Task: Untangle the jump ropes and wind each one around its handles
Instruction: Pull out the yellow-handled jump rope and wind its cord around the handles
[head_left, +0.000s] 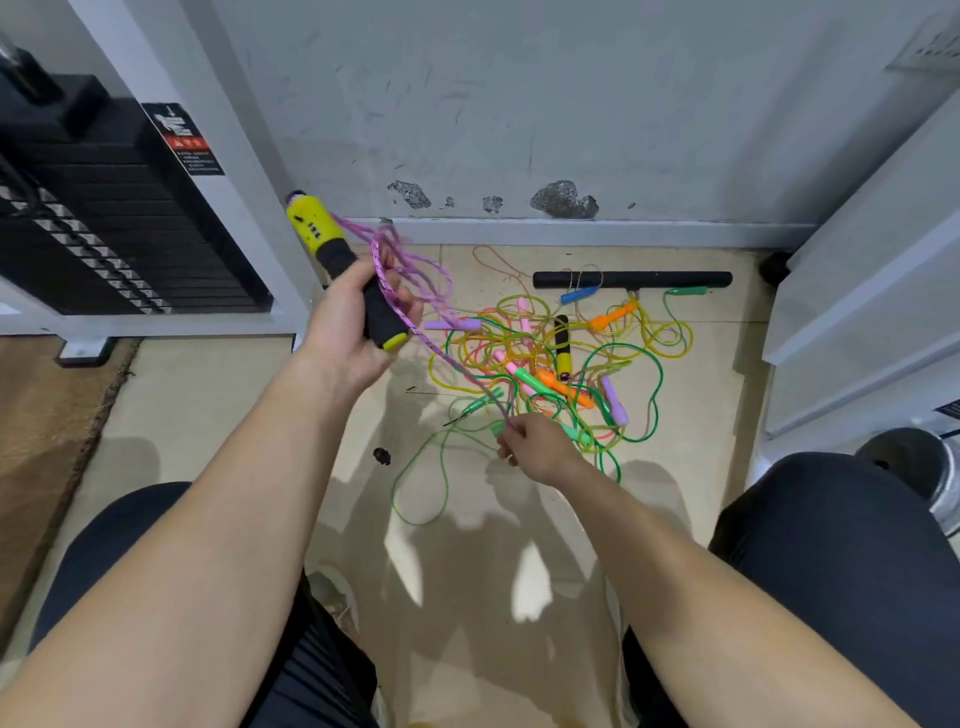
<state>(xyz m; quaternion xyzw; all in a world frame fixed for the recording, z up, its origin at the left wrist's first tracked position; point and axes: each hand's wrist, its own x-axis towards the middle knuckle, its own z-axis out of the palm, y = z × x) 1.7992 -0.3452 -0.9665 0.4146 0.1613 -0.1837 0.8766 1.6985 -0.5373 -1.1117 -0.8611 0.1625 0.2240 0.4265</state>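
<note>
Nearest, at 5 o'clock from the middle: right hand, fingers curled, pinching the purple rope right at the near edge of the heap of ropes on the floor. Pulled tight from there, up toward 10 o'clock, to the left hand. Wrapped round the black grip of a yellow and black handle, with a few loose purple loops bunched at the fingers. Not neat turns yet.

Now the risks, only as a guess. Could slip off the handle if wound too slack, and fall open again. Could drag the whole heap along if tugged hard. Seems to run on into it, though hidden past the right hand. Might pull knots tighter in the thin green and yellow ropes there. Might catch on the other yellow and black handle, lying at 12 o'clock from the right hand, deep in the heap. Maybe the far end of the same rope; cannot tell. Safer to lift that one out first, gently.

Farthest, at 2 o'clock: long black bar by the wall, with a thin rope seeming to cross it. Could snag there too.
</note>
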